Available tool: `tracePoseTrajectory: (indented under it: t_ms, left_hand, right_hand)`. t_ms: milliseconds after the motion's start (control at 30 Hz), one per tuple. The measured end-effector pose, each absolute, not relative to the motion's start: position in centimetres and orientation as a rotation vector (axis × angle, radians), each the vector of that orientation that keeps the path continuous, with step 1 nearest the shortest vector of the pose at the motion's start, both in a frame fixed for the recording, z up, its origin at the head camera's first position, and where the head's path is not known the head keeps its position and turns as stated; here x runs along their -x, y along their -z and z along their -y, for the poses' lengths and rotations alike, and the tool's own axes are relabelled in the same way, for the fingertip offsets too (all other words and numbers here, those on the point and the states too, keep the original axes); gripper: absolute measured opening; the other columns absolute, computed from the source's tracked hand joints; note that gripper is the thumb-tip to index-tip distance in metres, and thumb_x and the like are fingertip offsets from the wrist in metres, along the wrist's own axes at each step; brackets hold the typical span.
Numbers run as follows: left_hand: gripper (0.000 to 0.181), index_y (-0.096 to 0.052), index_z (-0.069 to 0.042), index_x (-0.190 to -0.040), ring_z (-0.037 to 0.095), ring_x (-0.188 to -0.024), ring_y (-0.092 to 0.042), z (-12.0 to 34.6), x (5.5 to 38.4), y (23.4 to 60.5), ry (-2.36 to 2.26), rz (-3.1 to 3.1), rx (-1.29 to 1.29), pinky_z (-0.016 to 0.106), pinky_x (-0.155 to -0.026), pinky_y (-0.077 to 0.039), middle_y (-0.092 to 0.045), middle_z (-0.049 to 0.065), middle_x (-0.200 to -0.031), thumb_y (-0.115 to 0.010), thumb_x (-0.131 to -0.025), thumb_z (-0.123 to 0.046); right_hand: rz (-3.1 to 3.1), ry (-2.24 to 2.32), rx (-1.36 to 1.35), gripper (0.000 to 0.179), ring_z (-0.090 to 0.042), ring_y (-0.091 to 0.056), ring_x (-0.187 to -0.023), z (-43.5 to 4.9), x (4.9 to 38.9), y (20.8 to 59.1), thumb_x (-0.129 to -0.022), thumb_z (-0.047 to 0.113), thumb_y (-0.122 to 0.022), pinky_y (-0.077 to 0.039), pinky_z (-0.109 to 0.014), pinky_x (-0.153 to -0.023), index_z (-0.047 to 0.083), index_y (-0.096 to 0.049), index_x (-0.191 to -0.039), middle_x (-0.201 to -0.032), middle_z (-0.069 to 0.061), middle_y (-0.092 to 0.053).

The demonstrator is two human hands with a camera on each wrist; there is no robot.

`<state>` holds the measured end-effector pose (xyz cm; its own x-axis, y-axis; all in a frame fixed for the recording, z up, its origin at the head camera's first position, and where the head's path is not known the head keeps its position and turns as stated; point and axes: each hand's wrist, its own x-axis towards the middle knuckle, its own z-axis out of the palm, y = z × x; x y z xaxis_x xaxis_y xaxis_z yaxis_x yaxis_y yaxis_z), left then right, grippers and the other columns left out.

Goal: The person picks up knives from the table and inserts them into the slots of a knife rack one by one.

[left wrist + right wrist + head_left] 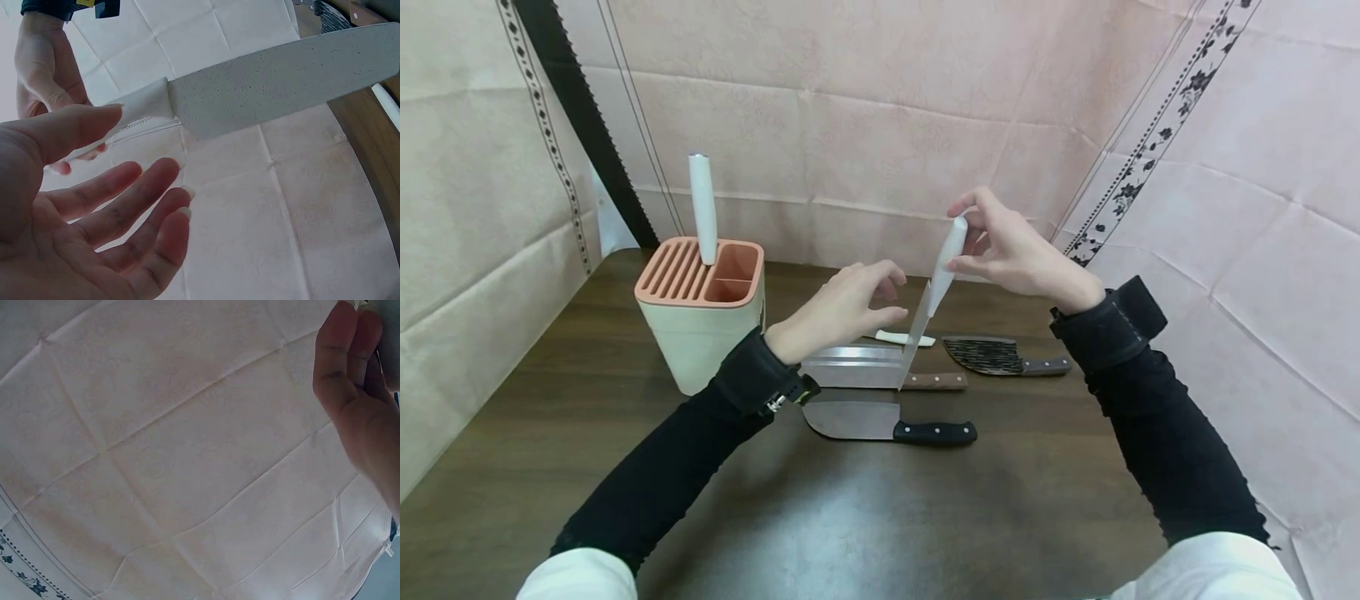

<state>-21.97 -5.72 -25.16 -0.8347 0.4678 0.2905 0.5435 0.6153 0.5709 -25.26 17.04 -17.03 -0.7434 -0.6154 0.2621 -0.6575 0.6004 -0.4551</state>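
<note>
My right hand (1011,250) pinches a white-handled knife (951,258) by its handle, thumb on one side and fingertips on the other. The blade (275,81) slants downward over the knives on the table. Just left of that handle is my left hand (838,308), its fingers loosely bent and holding nothing. In the left wrist view, its thumb overlaps the white handle. Beneath the hands lie a cleaver with a brown wooden handle (934,381) and a broad knife with a black handle (935,432). A smaller white-handled knife (895,337) is partly hidden behind the raised blade.
At the left stands a pale green knife block (700,333) with an orange slotted top; one white knife handle (703,208) sticks up from it. A dark-bladed cleaver (988,356) lies right of the other knives. Patterned cloth (880,125) hangs behind the wooden table (850,525).
</note>
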Motion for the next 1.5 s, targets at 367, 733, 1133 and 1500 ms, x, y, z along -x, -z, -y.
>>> tracePoseTrajectory:
  t_ms: [367,733,1133,1500]
  left_hand:
    - [0.035,-0.058,-0.007,-0.120,0.022,-0.105,-0.055,4.3,22.4,25.3,1.160,2.524,0.871,0.039,-0.090,-0.044,-0.069,0.008,-0.110,-0.069,-0.090,-0.024]
    - [0.029,-0.060,-0.004,-0.117,0.017,-0.095,-0.066,3.3,23.1,25.9,1.324,2.392,0.909,0.032,-0.083,-0.054,-0.070,0.008,-0.104,-0.067,-0.091,-0.016]
    - [0.034,-0.060,-0.001,-0.121,0.019,-0.085,-0.064,6.1,23.3,23.9,1.272,2.402,0.771,0.028,-0.073,-0.050,-0.070,0.012,-0.100,-0.066,-0.091,-0.017]
    - [0.036,-0.061,-0.001,-0.122,0.021,-0.091,-0.063,8.5,23.5,21.1,1.253,2.338,0.662,0.028,-0.078,-0.047,-0.070,0.014,-0.104,-0.068,-0.089,-0.013]
  right_hand:
    - [2.703,-0.828,-1.158,0.043,-0.019,-0.061,-0.083,-15.5,25.1,17.0,-0.081,0.001,-0.074,-0.050,-0.024,-0.073,0.001,-0.050,-0.117,-0.094,-0.013,-0.065]
    - [2.655,-0.840,-1.139,0.044,-0.018,-0.061,-0.076,-15.7,24.7,17.6,-0.081,0.003,-0.075,-0.050,-0.019,-0.069,0.001,-0.050,-0.117,-0.089,-0.012,-0.065]
    - [2.699,-0.706,-1.134,0.049,-0.016,-0.063,-0.075,-16.4,26.0,20.1,-0.089,0.015,-0.069,-0.050,-0.025,-0.070,0.002,-0.050,-0.133,-0.094,-0.008,-0.072]
    - [2.838,-0.711,-1.087,0.034,-0.019,-0.068,-0.078,-17.9,26.9,23.3,-0.092,0.018,-0.065,-0.051,-0.032,-0.076,0.002,-0.060,-0.122,-0.088,-0.008,-0.073]
